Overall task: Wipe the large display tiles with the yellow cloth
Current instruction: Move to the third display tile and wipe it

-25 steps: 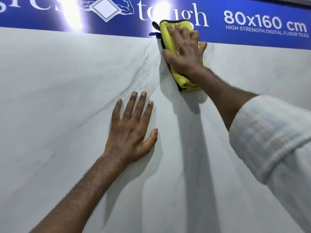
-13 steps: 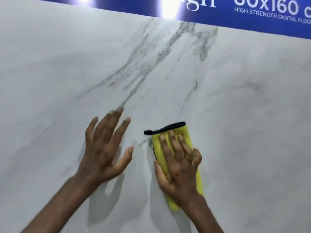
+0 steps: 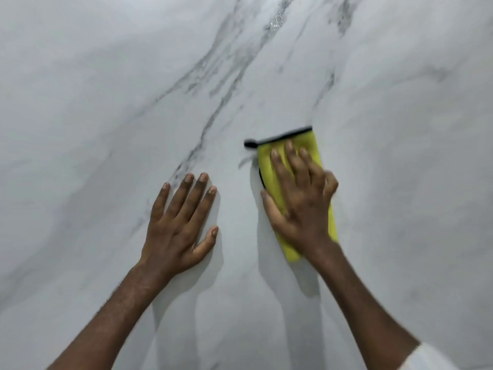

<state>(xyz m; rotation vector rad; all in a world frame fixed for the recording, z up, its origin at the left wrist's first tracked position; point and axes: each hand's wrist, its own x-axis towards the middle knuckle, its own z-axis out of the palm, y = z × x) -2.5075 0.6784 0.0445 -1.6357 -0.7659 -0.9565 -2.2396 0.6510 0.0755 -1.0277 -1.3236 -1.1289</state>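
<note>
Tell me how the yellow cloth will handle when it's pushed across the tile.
Probably soft and floppy: the yellow cloth lies folded flat under the right hand. It should glide easily, since the tile looks glossy. Likely light; flat fingers alone pin it there.

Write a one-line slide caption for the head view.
Right hand presses the yellow cloth on a marble-look tile; left hand rests flat beside it.

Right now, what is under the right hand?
The right hand lies flat on the folded yellow cloth, pressing it against the white marbled tile. The cloth's middle is covered by the hand, and the tile surface behind the cloth cannot be seen.
</note>
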